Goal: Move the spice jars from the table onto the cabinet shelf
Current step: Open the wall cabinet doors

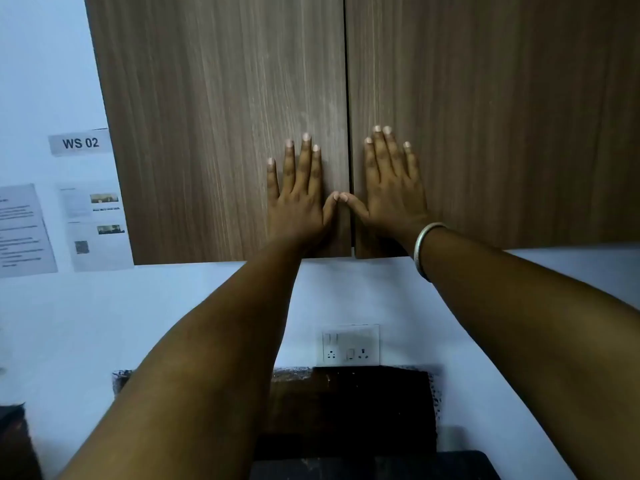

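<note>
A wall cabinet with two brown wood-grain doors fills the upper view, and both doors are closed. My left hand point(299, 192) lies flat with straight fingers on the left door point(214, 126), close to the centre seam. On the right door point(491, 119), my right hand point(391, 181) presses flat in the same way, a silver bangle on its wrist. The two thumbs touch at the seam. No spice jars and no shelf are in view; the cabinet's inside is hidden.
On the white wall below the cabinet sits a switch and socket plate point(350, 345). Printed sheets point(93, 226) and a "WS 02" label point(80, 143) hang at the left. A dark surface point(349, 403) lies at the bottom centre.
</note>
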A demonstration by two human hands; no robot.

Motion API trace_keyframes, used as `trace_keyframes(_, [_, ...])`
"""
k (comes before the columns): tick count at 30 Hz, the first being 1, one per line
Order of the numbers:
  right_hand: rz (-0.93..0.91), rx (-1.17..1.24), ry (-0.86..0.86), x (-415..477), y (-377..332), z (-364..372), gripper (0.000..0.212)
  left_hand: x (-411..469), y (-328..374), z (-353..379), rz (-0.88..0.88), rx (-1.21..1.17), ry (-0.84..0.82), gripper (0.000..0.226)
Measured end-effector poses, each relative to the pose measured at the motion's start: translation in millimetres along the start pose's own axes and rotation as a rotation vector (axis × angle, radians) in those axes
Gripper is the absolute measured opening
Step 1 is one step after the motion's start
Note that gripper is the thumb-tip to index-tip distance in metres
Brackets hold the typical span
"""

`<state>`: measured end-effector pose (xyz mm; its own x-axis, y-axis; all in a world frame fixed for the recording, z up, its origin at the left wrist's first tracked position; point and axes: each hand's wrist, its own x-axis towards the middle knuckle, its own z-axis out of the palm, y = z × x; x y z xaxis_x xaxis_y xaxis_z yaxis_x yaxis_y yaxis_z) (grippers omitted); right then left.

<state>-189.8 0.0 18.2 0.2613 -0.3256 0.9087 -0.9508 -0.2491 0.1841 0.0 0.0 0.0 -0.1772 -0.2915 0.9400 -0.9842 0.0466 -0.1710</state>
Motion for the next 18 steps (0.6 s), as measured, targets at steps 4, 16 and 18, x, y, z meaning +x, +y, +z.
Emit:
trace_keyframes(4, [0.081, -0.04, -0.014, 7.1, -6.6, 13.4, 0.101, 0.9, -3.2, 0.4, -0.005, -0.009, -0.026, 0.079])
trace_keyframes(16, [0.294, 0.015, -0.089, 12.5, -26.6, 10.0, 0.115, 9.9, 0.1, 8.9, 0.055, -0.191, -0.142, 0.067])
trace_keyframes(18, [0.282, 0.046, -0.07, 6.7, -25.3, -4.9, 0.111, 12.5, 7.3, 3.9, 0.031, -0.295, -0.134, 0.061])
